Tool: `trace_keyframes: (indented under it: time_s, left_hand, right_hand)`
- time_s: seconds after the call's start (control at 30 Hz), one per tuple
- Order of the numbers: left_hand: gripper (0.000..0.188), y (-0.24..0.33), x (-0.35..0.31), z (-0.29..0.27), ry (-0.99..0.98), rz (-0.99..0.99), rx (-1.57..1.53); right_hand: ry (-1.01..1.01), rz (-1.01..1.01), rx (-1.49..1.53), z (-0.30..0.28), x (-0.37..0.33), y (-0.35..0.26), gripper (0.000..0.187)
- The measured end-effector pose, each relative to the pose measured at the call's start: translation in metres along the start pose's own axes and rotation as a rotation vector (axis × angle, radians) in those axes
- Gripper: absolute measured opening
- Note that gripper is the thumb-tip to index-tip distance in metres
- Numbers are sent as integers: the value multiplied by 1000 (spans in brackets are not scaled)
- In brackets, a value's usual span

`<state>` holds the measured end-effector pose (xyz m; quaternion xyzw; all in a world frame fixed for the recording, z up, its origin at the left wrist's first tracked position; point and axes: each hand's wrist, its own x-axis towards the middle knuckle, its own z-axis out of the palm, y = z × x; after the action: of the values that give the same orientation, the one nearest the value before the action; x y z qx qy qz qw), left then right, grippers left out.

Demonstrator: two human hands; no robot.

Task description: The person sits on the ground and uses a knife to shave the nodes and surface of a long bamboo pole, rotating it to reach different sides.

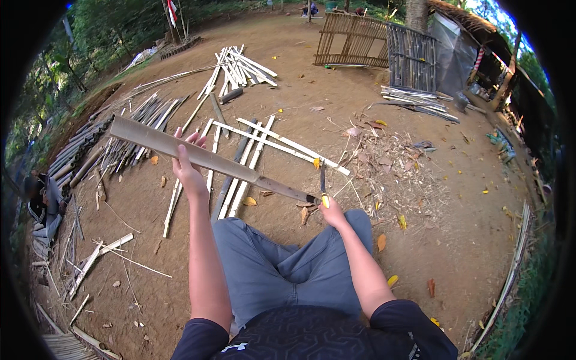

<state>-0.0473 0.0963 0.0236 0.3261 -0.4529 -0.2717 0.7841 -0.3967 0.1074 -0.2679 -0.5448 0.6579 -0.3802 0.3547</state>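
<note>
My left hand (191,168) is closed around a long split bamboo piece (231,167), with fingers showing above its upper edge. The piece slants across my front, its wide end up at the left and its narrower, dark end low beside my right hand (333,214). That hand grips the yellow handle of a knife (323,183), whose dark blade points up and away from me. Whether the bamboo's end touches the hand or knife, I cannot tell. Several pale bamboo strips (257,157) lie crossed on the ground just beyond my knees.
Cut bamboo poles (135,129) are heaped at the left, near what looks like a seated person (47,204). Farther off are a pile of pale strips (240,69) and a bamboo fence (354,39). Shavings and dry leaves (387,159) litter the dirt at the right.
</note>
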Motion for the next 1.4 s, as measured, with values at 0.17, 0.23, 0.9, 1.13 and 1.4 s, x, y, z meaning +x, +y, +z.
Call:
trace_keyframes:
  time_s: [0.17, 0.23, 0.9, 1.13, 1.4]
  left_hand:
    - [32, -26, -24, -4, 27, 48, -213]
    - [31, -31, -32, 13, 51, 23, -330]
    - [35, -42, -26, 1, 18, 70, -255]
    - [35, -38, -25, 14, -97, 95, -255]
    - [31, -41, -17, 35, -43, 70, -263]
  right_hand:
    - [84, -25, -284, 12, -7, -20, 21]
    - [54, 39, -337, 17, -10, -26, 23]
    - [-317, -91, -643, 24, -75, -209, 31]
    - [-271, -38, -635, 14, -44, -173, 25]
    - [-209, 101, -607, 28, -18, -99, 30]
